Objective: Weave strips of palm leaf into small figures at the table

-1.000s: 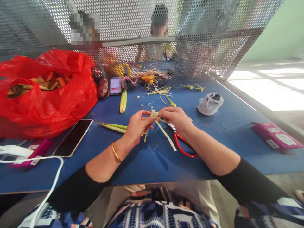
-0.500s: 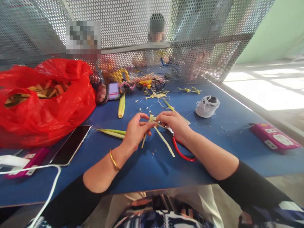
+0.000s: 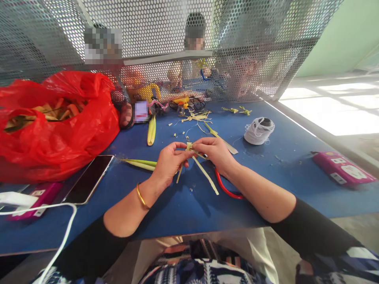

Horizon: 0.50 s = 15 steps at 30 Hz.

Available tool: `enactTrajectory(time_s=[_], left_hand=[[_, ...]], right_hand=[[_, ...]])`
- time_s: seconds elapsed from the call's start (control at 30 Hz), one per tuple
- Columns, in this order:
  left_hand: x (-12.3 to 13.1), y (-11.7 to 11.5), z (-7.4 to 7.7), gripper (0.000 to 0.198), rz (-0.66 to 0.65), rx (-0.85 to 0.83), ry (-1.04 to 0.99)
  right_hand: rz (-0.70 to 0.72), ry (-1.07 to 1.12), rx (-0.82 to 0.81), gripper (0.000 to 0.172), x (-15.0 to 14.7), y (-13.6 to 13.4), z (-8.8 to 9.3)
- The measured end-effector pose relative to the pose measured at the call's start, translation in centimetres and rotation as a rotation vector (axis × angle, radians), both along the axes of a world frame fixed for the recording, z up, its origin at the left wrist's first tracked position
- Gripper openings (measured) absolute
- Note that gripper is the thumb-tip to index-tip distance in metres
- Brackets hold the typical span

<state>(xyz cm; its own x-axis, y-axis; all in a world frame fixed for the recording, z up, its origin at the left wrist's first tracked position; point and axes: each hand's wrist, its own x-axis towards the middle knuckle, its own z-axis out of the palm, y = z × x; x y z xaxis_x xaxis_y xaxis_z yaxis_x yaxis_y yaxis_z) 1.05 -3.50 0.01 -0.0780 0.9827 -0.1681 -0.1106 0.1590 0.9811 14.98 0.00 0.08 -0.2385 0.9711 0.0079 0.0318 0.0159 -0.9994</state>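
Note:
Both my hands meet over the middle of the blue table, pinching pale green leaf strips (image 3: 206,176) that cross between the fingertips. My left hand (image 3: 169,161), with a gold bangle at the wrist, grips the strips from the left; one short end hangs below its fingers. On the other side my right hand (image 3: 215,153) pinches the strips near their crossing, fingertips close to the left thumb. A long end slants down toward me. Under my right hand lies a tool with a red handle (image 3: 226,188); the hand and forearm hide much of it.
A red plastic bag (image 3: 97,130) of leaf pieces stands at left, beside a phone (image 3: 90,179). Leaf lengths (image 3: 151,131) and scraps lie around. A white thread spool (image 3: 258,132) and magenta pack (image 3: 342,169) are at right. Behind a perforated metal screen (image 3: 166,23) sit other people.
My right hand has shifted slightly left and closer to my left hand, covering the metal part of the red-handled tool. The strips stay held almost in place.

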Motion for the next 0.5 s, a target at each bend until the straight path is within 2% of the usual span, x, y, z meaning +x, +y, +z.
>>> enactTrajectory(time_s=[0.1, 0.3, 0.5], left_hand=[[0.02, -0.02, 0.09, 0.051, 0.010, 0.018, 0.021], [0.10, -0.09, 0.11, 0.047, 0.016, 0.063, 0.071], [0.07, -0.18, -0.33, 0.043, 0.006, 0.180, 0.192]], right_hand=[[-0.014, -0.091, 0.066, 0.018, 0.04, -0.01, -0.22], [-0.063, -0.343, 0.343, 0.017, 0.35, -0.09, -0.26], [-0.051, -0.309, 0.260, 0.022, 0.06, -0.46, -0.26]])
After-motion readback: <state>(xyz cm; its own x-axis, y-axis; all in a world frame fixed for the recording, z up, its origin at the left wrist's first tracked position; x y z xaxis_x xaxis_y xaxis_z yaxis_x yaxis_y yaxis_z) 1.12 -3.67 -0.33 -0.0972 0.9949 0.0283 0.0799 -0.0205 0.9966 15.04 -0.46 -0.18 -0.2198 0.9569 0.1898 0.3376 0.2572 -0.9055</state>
